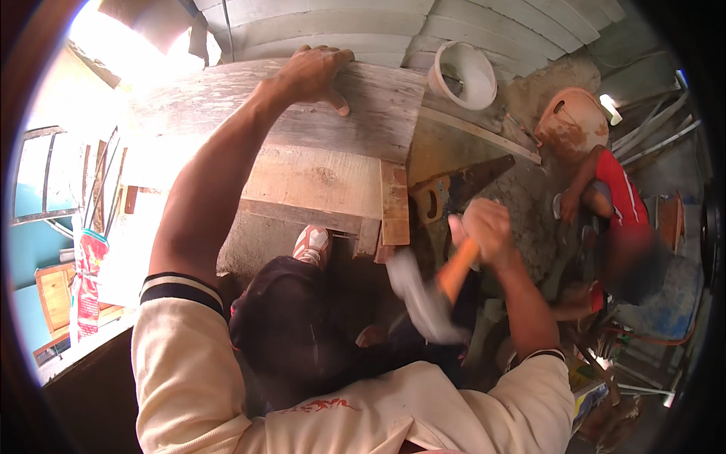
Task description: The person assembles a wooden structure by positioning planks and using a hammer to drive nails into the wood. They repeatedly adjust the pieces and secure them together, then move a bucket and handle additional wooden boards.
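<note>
The left hand [316, 74] presses flat on the weathered grey wooden plank [302, 113] (stiff, heavy, splintery); the right hand [488, 231] clenches the orange-handled hammer [435, 291], gripped well at its wooden shaft.

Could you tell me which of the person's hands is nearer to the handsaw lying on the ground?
Right. The right hand, gripping a hammer, is just beside the handsaw; the left hand rests on the boards farther away.

The left hand [314, 74] rests on the far edge of the weathered grey wooden board [302, 113]. Right of it lies the wooden-handled handsaw [454, 189]; beyond sits the white plastic bucket [463, 74]. The right hand [488, 231] grips the orange-handled hammer [435, 291] nearer.
</note>
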The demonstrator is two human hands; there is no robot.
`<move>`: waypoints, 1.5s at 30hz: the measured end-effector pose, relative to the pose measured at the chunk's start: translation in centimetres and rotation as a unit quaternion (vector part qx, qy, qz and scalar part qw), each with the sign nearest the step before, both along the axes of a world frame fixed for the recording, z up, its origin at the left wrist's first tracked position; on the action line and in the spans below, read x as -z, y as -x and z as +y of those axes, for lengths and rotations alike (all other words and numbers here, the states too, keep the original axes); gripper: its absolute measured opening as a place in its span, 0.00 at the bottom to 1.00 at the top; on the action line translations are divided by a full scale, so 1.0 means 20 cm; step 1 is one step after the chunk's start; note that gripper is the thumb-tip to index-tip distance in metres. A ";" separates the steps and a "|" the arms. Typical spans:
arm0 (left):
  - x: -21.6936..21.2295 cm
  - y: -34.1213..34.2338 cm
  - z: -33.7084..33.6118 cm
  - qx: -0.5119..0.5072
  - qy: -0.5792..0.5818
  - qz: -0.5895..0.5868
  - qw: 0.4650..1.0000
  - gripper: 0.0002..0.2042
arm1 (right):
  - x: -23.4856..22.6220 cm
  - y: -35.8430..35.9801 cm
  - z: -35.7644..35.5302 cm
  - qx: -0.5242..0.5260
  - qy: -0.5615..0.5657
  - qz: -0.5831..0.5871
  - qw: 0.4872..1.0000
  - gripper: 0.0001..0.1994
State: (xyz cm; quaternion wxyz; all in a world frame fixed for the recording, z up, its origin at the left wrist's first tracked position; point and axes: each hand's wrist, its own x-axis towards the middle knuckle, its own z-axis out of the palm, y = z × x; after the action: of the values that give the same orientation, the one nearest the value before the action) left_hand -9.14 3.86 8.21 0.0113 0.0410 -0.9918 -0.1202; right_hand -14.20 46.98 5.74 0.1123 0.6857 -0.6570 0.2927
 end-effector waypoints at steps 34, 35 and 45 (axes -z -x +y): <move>-0.07 -0.17 0.12 -0.002 0.057 0.125 0.990 0.40 | 0.23 -0.51 -0.10 0.443 -0.024 -0.519 0.730 0.25; -0.09 -0.18 0.12 -0.004 0.020 0.136 0.990 0.38 | 0.27 -0.57 -0.15 0.421 -0.001 -0.541 0.728 0.29; -0.30 -0.40 0.24 -0.072 0.068 0.189 0.977 0.17 | 0.43 -0.69 -0.20 0.416 -0.003 -0.597 0.686 0.23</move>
State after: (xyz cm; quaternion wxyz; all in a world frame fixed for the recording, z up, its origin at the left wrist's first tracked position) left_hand -1.14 8.76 14.22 0.2105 0.0883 -0.9719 -0.0572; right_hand -0.39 42.95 -2.81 -0.1953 0.0232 -0.8038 0.5615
